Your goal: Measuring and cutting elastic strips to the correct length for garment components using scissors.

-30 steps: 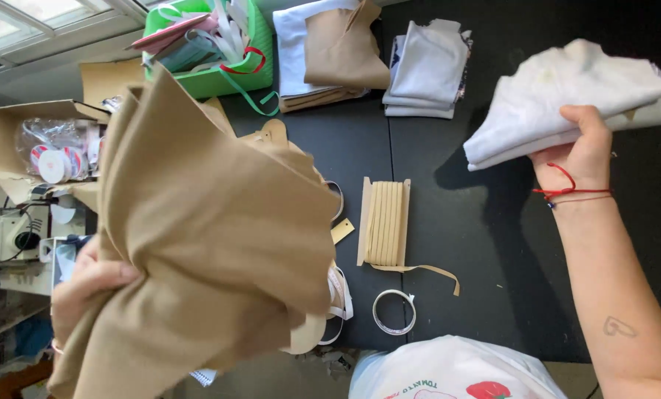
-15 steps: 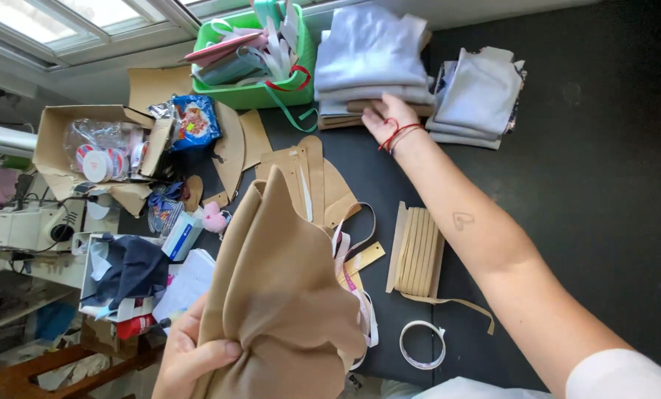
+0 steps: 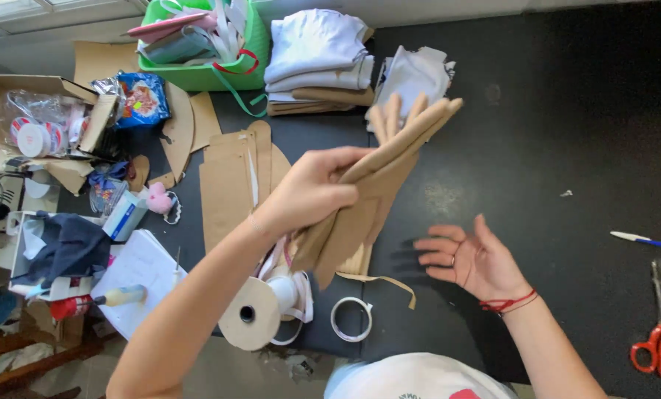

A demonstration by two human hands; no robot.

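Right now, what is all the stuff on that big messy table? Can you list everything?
tan fabric: one folded bundle, held up above the table
folded cloth stack: one, white and tan, top middle
pale cloth pile: one, beside the stack
green basket: one, top left, stuffed with odds and ends
brown paper patterns: several, flat, left of middle
tape spool: one, tan, near edge
white ribbon ring: one, beside the spool
scissors: one pair, red handles, far right
pen: one, white and blue, right edge
cardboard box: one, far left
left hand: grips the tan fabric
right hand: open, palm up, red wrist string
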